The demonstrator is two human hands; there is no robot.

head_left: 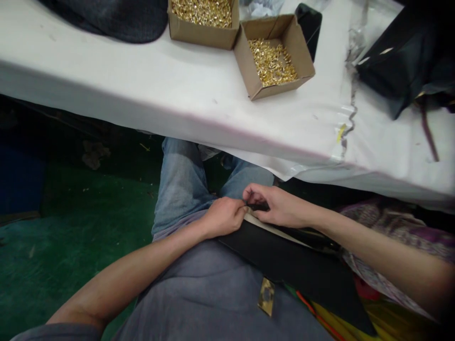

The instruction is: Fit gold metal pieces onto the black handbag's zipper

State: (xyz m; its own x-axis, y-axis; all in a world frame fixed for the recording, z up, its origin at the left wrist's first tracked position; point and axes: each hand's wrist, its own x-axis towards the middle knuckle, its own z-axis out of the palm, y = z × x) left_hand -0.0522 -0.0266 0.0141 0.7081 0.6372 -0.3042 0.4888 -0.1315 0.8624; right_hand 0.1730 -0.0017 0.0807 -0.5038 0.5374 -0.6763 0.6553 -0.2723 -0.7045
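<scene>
What looks like a black handbag [295,265] lies across my lap, with a pale inner edge along its opening. A gold metal plate [266,297] hangs at its lower side. My left hand [225,216] is closed on the bag's left end, thumb pressed against the edge. Right beside it, my right hand [277,207] has its thumb on the pale edge and its other fingers curled into a pinch. The fingertips of both hands nearly meet. Anything small between the right fingers is too hard to make out.
On the white-covered table [142,85] stand two cardboard boxes, a left one [202,37] and a right one [280,91], holding small gold metal parts. A dark cap [117,21], a black phone-like object [313,28] and a black glossy item [394,71] lie around them. Patterned fabric [384,218] is at my right.
</scene>
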